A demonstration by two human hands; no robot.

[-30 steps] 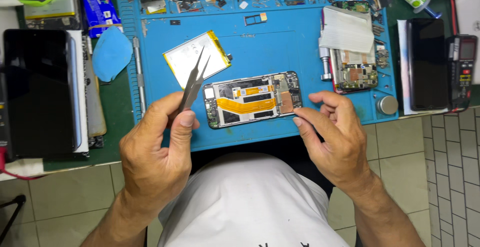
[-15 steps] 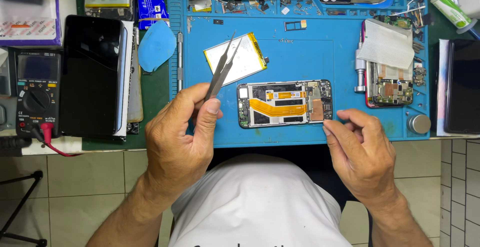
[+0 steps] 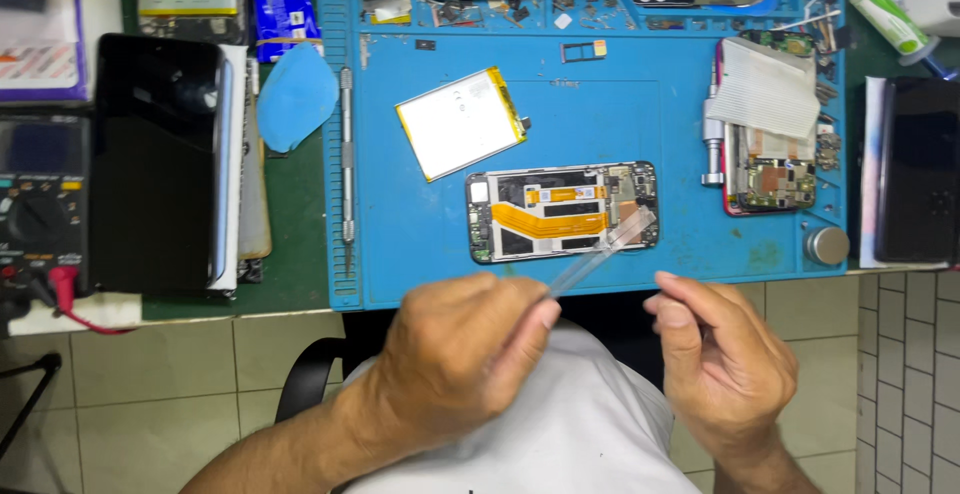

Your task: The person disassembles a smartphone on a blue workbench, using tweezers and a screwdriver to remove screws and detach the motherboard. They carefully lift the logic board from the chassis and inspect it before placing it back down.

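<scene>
Tweezers (image 3: 600, 252), blurred, pinched in the closed fingers of the left hand (image 3: 465, 354); tips lie over the opened phone (image 3: 562, 212) just beyond both hands on the blue mat (image 3: 620, 104). Right hand (image 3: 725, 359) loosely curled, empty, beside the left. Battery (image 3: 460, 122) farther off.

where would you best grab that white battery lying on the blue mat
Take the battery by its two long edges, coming straight down from above. It lies flat and tilted on the blue mat, with bare mat around it, so both edges are free.
</scene>
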